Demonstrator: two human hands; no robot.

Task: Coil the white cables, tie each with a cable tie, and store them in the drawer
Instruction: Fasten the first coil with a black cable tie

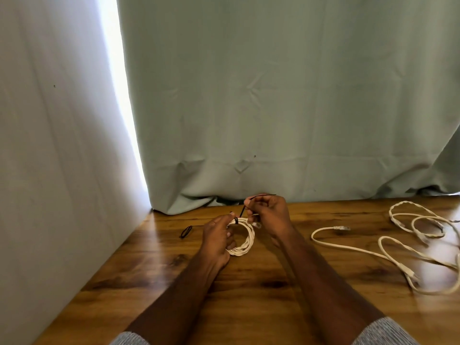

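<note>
Fingers (225,221) of the left hand (217,239) grip the coiled white cable (245,241) at frame centre; the right hand (267,215) pinches the black cable tie (242,211) tail above the worktop (249,282).

Two bare forearms extend to the left hand (216,239) and right hand (267,215). No rings or wristbands behind the fingers. Grey heathered knit sleeves (380,332), pushed up, sit well back from the fingers.

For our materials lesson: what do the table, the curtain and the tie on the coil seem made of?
Table: glossy wood or wood-look laminate; grain, knots and glare.
Curtain: matte woven cloth; folds, creases.
Tie: thin and black, likely plastic; too small to be sure.
</note>
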